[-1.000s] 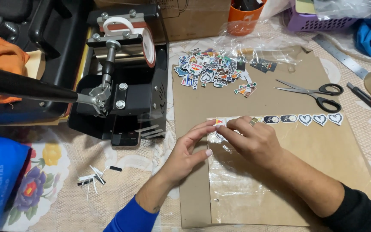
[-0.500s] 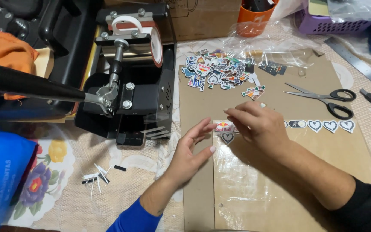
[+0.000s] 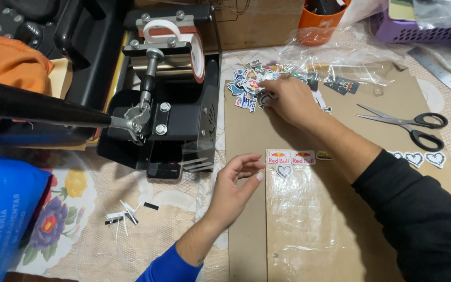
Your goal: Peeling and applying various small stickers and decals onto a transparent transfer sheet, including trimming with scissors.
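Observation:
A brown cardboard sheet covers the table. On it lies a clear plastic sheet with two red-and-yellow rectangular stickers, a heart sticker and a small dark sticker along its top edge. My left hand, in a blue sleeve, rests at the sheet's left edge with its fingers apart, just beside those stickers. In a black sleeve, my right hand reaches up to a pile of small cut-out stickers. Its spread fingertips touch the pile.
A black mug heat press with a long handle stands left of the cardboard. Scissors and heart stickers lie at the right. An orange cup, purple basket, metal ruler, blue bag and paper scraps surround them.
My right hand has left the stickers on the plastic sheet and moved up to the sticker pile. My left hand stays at the sheet's edge.

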